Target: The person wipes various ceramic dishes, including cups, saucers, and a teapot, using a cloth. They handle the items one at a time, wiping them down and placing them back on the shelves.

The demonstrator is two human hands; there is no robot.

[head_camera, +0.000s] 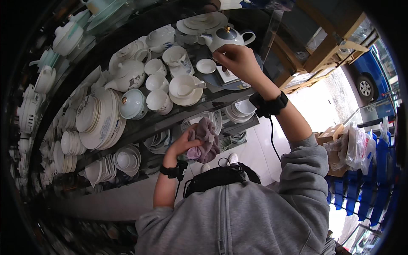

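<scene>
My left hand (185, 142) grips a crumpled mauve cloth (207, 140) in front of the shelf edge. My right hand (237, 60) is over the right end of the upper shelf, its fingers curled. Whether anything is between those fingertips is hidden. Just beyond it stands a white teapot (214, 41) with a dark lid and a gold knob. Below the hand a square white dish (227, 76) rests on a grey-blue round plate (210, 76). A small round white dish (206, 66) sits to their left.
White cups (159, 101), a cup on a saucer (188, 91), a floral teapot (127, 75) and a pale blue lidded pot (133, 103) crowd the shelf. Stacked plates (102, 122) stand at left, bowls (244, 110) below. A wooden frame (322, 51) and blue bins (353, 194) are at right.
</scene>
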